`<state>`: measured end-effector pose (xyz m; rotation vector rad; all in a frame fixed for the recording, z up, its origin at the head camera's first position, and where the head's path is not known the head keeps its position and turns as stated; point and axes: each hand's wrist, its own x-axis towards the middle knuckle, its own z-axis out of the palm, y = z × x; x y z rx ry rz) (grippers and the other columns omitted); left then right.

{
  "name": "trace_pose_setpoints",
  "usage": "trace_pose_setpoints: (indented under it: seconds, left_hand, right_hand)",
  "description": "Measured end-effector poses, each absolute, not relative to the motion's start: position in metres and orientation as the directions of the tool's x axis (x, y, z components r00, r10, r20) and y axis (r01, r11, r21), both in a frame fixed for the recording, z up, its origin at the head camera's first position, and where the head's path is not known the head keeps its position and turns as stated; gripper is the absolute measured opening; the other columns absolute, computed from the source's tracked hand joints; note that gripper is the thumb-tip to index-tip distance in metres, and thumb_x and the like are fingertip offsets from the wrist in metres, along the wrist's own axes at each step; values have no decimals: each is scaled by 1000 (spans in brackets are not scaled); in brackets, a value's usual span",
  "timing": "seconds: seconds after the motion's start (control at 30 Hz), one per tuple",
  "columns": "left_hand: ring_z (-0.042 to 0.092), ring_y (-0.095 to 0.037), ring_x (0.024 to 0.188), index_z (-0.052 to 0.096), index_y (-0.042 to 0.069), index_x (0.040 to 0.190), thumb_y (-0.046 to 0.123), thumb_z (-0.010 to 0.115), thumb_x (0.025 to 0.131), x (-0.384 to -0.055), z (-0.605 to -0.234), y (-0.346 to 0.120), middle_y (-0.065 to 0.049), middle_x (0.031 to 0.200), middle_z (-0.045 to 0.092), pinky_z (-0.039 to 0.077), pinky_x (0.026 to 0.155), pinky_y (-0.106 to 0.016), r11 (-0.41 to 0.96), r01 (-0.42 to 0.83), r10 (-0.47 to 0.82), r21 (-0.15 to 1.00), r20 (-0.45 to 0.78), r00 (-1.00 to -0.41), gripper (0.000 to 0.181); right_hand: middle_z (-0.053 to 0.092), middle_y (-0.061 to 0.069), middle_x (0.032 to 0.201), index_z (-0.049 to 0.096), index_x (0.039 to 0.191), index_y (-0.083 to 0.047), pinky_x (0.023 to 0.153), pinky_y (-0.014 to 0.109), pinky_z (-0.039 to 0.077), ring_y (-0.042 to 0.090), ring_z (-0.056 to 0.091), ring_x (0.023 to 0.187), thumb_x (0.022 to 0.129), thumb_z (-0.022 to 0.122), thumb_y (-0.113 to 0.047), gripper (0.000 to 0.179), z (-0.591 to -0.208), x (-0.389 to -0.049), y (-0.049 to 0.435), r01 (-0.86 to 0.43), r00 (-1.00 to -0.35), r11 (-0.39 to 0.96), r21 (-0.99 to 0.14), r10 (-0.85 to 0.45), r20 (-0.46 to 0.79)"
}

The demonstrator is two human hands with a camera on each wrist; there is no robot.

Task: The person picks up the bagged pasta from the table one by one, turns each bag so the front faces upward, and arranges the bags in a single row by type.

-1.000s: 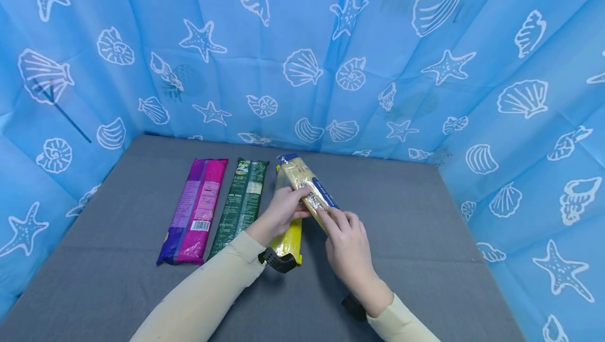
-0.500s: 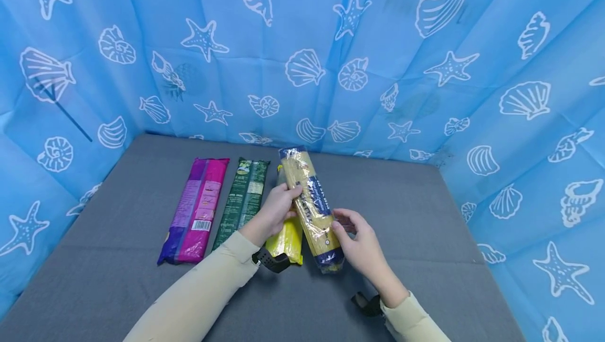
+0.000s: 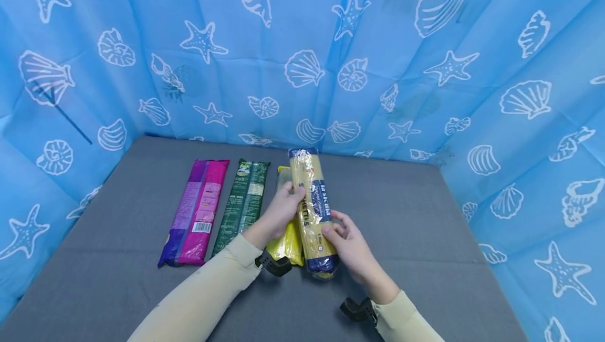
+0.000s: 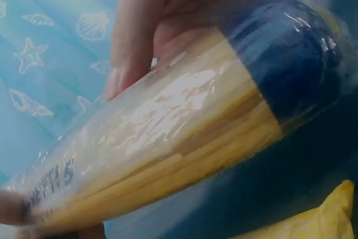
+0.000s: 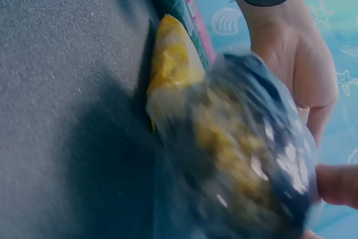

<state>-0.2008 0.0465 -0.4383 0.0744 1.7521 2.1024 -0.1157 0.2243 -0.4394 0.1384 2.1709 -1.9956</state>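
Note:
A clear pack of spaghetti with dark blue ends and a blue label is held up off the table, its printed front facing me. My left hand grips its left side, thumb over the front. On the lower right side my right hand holds it between thumb and fingers. In the left wrist view the strands of the spaghetti pack show through the wrap. The pack's crinkled end fills the right wrist view. Partly behind the pack and left hand lies a yellow pack.
To the left, a green spaghetti pack and a pink and purple pack lie side by side on the grey cloth-covered table. A blue curtain with shell prints hangs behind and along the sides.
The spaghetti pack has been turned so its printed front faces me, and it stands straighter. My right hand has moved from its top face to its right side; the left keeps its grip.

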Motion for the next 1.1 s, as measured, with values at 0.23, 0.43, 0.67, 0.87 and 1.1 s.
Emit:
trace_pose_setpoints:
  seconds: [0.23, 0.43, 0.67, 0.87, 1.1]
  left_hand:
    - [54, -35, 116, 6, 20, 156, 25, 40, 105, -196, -452, 55, -24, 133, 49, 45, 97, -49, -42, -196, 286, 980, -176, -942, 61]
    - [41, -34, 131, -2, 21, 157, 19, 38, 105, -182, -459, 70, -22, 150, 32, 41, 101, -47, 138, -81, 289, 987, -118, -950, 65]
    - [60, -26, 106, 16, 10, 155, 13, 48, 102, -158, -469, 96, -20, 140, 44, 54, 76, -34, 232, -11, 345, 973, -93, -934, 62]
    - [61, -15, 102, 25, 4, 152, 19, 57, 99, -138, -480, 128, -14, 140, 47, 53, 73, -25, 252, 6, 412, 968, -102, -905, 64]
    - [58, -10, 103, 33, 8, 150, 22, 66, 94, -135, -484, 151, -6, 130, 54, 51, 81, -23, 246, 15, 477, 969, -107, -872, 66]
  right_hand:
    - [59, 20, 110, 34, 144, -6, 74, 31, 53, 23, 61, 88, 96, 59, -7, 55, -451, -116, 221, 124, -992, 90, -988, 1, -124]
    - [55, 19, 111, 35, 145, -7, 73, 29, 52, 21, 60, 89, 97, 57, -5, 53, -458, -116, 229, 103, -993, 144, -984, 68, -94]
    - [53, 21, 119, 32, 147, -12, 76, 36, 54, 29, 61, 98, 100, 51, -6, 51, -460, -123, 249, 146, -980, 134, -980, 157, -124]
    - [52, 21, 118, 28, 150, -10, 74, 30, 53, 30, 58, 98, 101, 47, -10, 52, -457, -127, 272, 204, -954, 203, -958, 263, -147]
    - [50, 20, 125, 22, 153, -10, 77, 30, 51, 30, 56, 103, 103, 43, -15, 54, -454, -130, 297, 273, -924, 210, -939, 330, -195]
